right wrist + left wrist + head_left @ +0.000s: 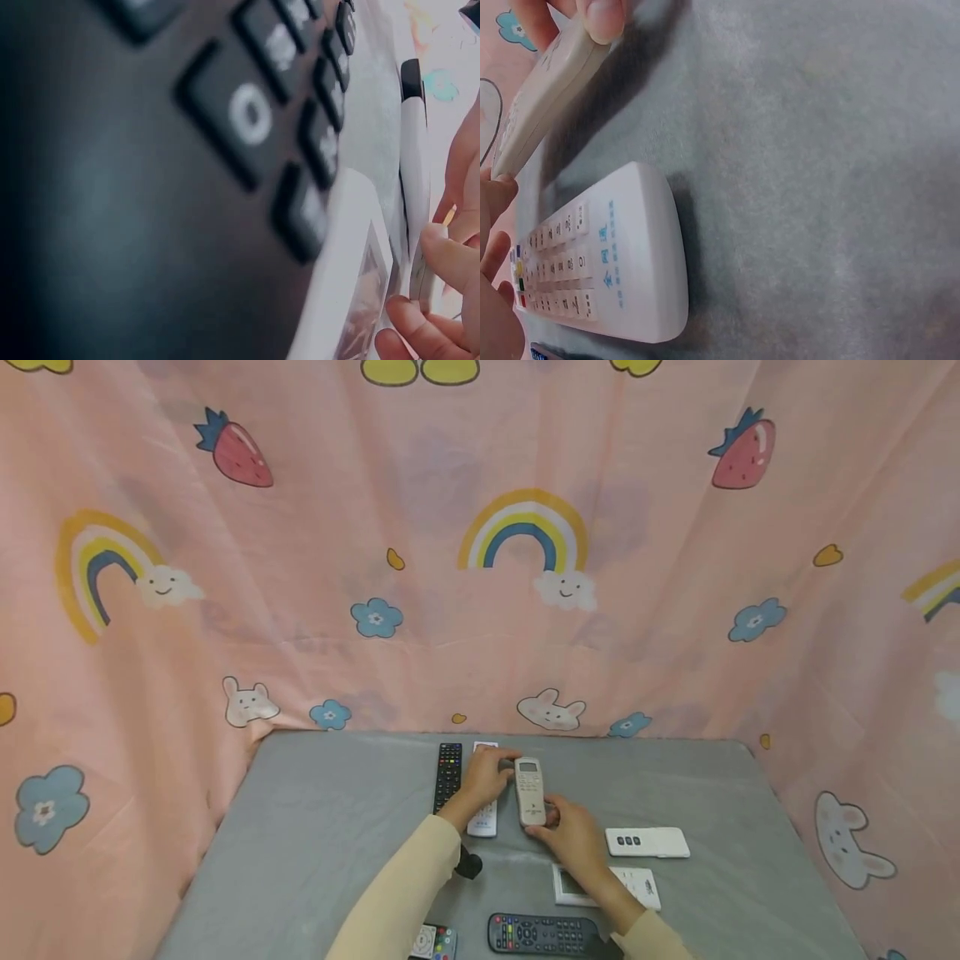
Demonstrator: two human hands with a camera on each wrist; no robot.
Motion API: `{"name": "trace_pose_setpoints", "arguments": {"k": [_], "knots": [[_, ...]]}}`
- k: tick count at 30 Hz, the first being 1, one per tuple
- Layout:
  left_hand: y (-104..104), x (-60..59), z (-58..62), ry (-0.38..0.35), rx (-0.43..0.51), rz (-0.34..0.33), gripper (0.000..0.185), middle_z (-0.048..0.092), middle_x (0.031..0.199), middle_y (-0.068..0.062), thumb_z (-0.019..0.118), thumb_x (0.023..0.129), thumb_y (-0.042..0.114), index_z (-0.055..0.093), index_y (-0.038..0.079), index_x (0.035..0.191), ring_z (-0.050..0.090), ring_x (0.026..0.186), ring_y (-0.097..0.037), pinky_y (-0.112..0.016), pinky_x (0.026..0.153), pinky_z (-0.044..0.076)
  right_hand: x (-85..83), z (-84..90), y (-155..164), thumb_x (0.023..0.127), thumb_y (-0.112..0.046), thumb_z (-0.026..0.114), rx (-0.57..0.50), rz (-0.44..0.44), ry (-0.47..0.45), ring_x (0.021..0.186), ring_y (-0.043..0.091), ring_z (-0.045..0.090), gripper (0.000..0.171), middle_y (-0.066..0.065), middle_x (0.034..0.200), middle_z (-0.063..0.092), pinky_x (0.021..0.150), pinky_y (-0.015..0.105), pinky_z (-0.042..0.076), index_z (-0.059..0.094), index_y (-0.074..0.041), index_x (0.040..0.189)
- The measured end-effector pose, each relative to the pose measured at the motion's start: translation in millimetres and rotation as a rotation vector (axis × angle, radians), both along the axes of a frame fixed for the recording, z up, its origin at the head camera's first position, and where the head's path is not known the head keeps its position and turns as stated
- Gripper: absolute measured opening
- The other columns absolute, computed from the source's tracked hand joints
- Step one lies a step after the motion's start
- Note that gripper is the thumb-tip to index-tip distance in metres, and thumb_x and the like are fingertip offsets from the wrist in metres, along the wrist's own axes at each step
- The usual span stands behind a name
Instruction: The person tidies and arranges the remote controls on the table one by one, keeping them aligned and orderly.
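An off-white remote control (529,789) with a small screen is held lengthwise between both hands, its buttons facing up. My left hand (483,775) grips its far end, and my right hand (573,835) pinches its near end between thumb and fingers. The left wrist view shows this remote (551,94) tilted above the cloth, with its shadow beneath. Under my left hand and wrist lies a white remote (483,821) with blue lettering, partly covered. Left of that is a long black remote (449,768), its lower end hidden by the left arm.
A white remote with three dark buttons (652,842) lies at the right. Under the right forearm sits a white remote with a large screen (641,885). Nearer are a black remote (540,933) and a remote with coloured buttons (446,943). Grey cloth (315,843) covers the table; a pink curtain (300,568) hangs behind.
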State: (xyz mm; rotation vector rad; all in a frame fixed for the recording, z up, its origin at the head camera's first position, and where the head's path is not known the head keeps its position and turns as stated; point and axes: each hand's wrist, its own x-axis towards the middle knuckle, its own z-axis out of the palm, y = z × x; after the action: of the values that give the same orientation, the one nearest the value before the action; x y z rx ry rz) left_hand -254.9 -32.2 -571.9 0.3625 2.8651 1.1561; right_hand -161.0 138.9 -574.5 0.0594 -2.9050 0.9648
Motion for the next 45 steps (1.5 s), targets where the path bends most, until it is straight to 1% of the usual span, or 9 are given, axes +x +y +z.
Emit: {"name": "trace_pose_setpoints", "arguments": {"k": [4,13,17,20,24,28,32,38,45], "knots": [[-1.2,-0.8,-0.9,0.008,-0.025,0.009,0.032,0.071,0.123,0.002,0.067,0.092,0.01,0.071,0.021,0.122,0.054,0.118,-0.019,-0.04,0.103,0.046,-0.5,-1.1,-4.5,0.069,-0.034,0.089,0.017,-0.008,0.008,0.069,0.008,0.055,0.062,-0.003,0.079,0.069,0.063,0.028,0.044,0.067,-0.005,0.12],[0.1,0.8,0.5,0.013,-0.088,0.043,0.032,0.071,0.122,0.003,0.068,0.091,0.012,0.071,0.023,0.121,0.052,0.119,-0.019,-0.041,0.103,0.043,-3.4,-2.4,-12.8,0.069,-0.034,0.088,0.018,-0.023,-0.052,0.066,0.008,0.051,0.061,-0.002,0.079,0.067,0.061,0.025,0.04,0.068,-0.005,0.119],[0.2,1.5,-0.6,0.056,-0.128,0.039,0.032,0.07,0.125,0.002,0.069,0.09,0.01,0.071,0.021,0.119,0.052,0.119,-0.02,-0.043,0.105,0.041,-3.4,-2.5,-14.9,0.069,-0.034,0.089,0.022,-0.027,-0.048,0.066,0.009,0.05,0.06,-0.002,0.079,0.066,0.06,0.026,0.04,0.068,-0.004,0.117],[0.0,2.6,-1.1,0.093,-0.179,0.034,0.03,0.068,0.129,0.0,0.069,0.09,0.01,0.072,0.021,0.118,0.052,0.12,-0.023,-0.044,0.107,0.04,-3.3,-2.3,-16.8,0.068,-0.034,0.089,0.026,-0.028,-0.047,0.066,0.009,0.05,0.06,-0.002,0.079,0.066,0.06,0.027,0.04,0.069,-0.005,0.116],[-0.1,4.2,-1.4,0.112,-0.211,0.045,0.029,0.064,0.132,-0.001,0.069,0.09,0.011,0.072,0.021,0.118,0.051,0.12,-0.024,-0.045,0.108,0.04,-3.1,-2.2,-19.3,0.068,-0.034,0.089,0.032,-0.026,-0.05,0.066,0.01,0.049,0.058,-0.003,0.077,0.063,0.06,0.026,0.038,0.07,-0.005,0.114],[-0.2,5.9,-2.8,0.122,-0.211,0.055,0.029,0.061,0.135,-0.002,0.069,0.09,0.011,0.072,0.021,0.117,0.05,0.122,-0.024,-0.047,0.11,0.038,-2.9,-2.0,-20.3,0.067,-0.033,0.089,0.039,-0.022,-0.049,0.065,0.01,0.046,0.054,-0.004,0.074,0.06,0.059,0.024,0.034,0.071,-0.006,0.11],[-0.3,6.9,-4.7,0.114,-0.203,0.06,0.028,0.059,0.138,-0.003,0.069,0.091,0.011,0.073,0.021,0.117,0.048,0.124,-0.025,-0.049,0.112,0.036,-3.8,-4.1,-20.2,0.067,-0.033,0.089,0.047,-0.013,-0.046,0.064,0.01,0.045,0.051,-0.005,0.071,0.056,0.059,0.024,0.032,0.072,-0.006,0.107],[-0.8,6.3,-8.5,0.136,-0.211,0.063,0.028,0.058,0.139,-0.004,0.069,0.09,0.011,0.073,0.021,0.116,0.048,0.124,-0.027,-0.051,0.111,0.036,-5.9,-5.0,-19.9,0.067,-0.033,0.09,0.07,0.0,-0.046,0.063,0.01,0.042,0.05,-0.005,0.067,0.051,0.058,0.023,0.03,0.071,-0.006,0.105],[-1.5,5.1,-10.0,0.138,-0.219,0.054,0.028,0.053,0.144,-0.007,0.069,0.09,0.014,0.073,0.021,0.118,0.044,0.131,-0.03,-0.053,0.114,0.032,-6.1,-2.5,-19.4,0.068,-0.033,0.089,0.083,0.006,-0.046,0.062,0.011,0.042,0.054,-0.005,0.066,0.051,0.057,0.023,0.03,0.071,-0.003,0.11]]}}
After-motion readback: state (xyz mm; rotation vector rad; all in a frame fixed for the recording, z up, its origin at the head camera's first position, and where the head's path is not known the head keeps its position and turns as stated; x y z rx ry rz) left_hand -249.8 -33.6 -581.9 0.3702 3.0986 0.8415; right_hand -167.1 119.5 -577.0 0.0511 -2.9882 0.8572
